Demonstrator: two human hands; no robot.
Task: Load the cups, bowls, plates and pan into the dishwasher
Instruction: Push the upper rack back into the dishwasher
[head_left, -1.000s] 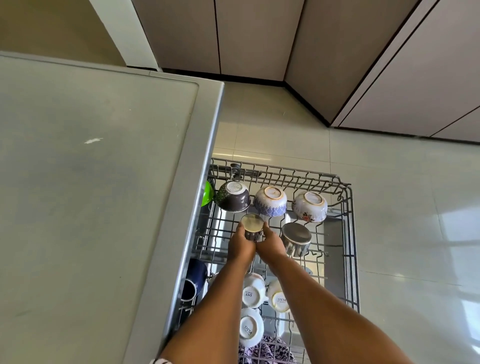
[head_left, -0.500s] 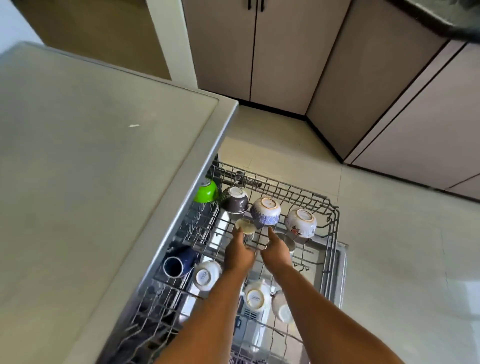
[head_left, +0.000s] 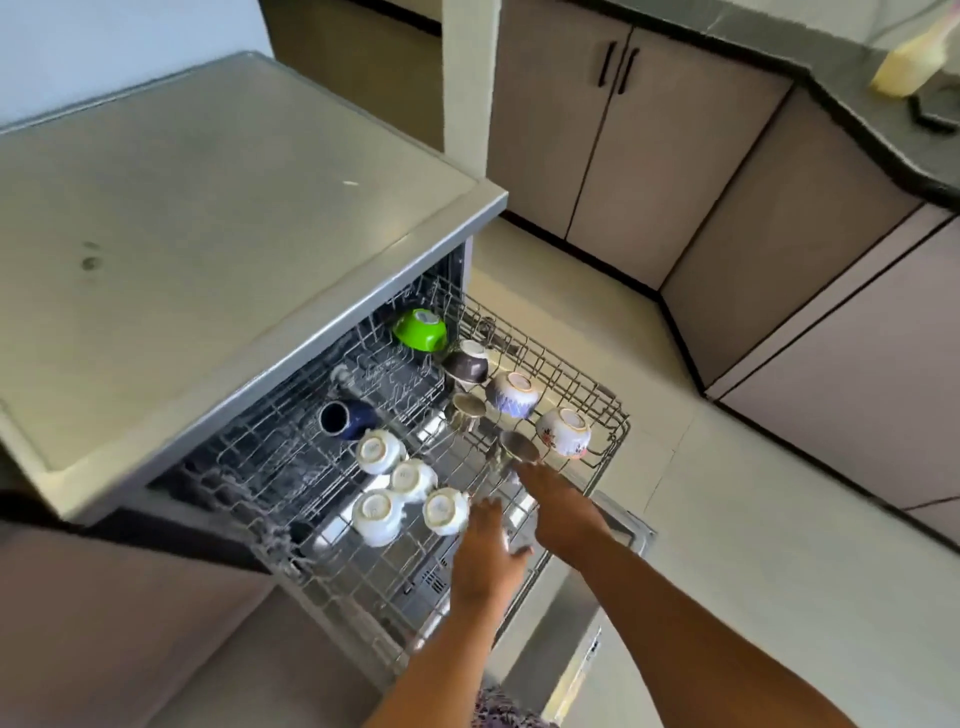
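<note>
1. Motion blur smears both hands and the wire rack (head_left: 582, 387); whether either touches it cannot be told.
2. Four white cups (head_left: 410, 493) sit bottoms-up mid-rack; the navy cup (head_left: 345, 419) lies on its side, mouth facing left.
3. The left hand (head_left: 480, 553) and right hand (head_left: 558, 506) hover over the rack's near edge, fingers loosely extended, holding nothing.

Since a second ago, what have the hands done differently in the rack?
Both hands let go of the small steel cup and drew back toward the person; left hand and right hand now hold nothing. The bowls, cups and rack stayed put.
</note>
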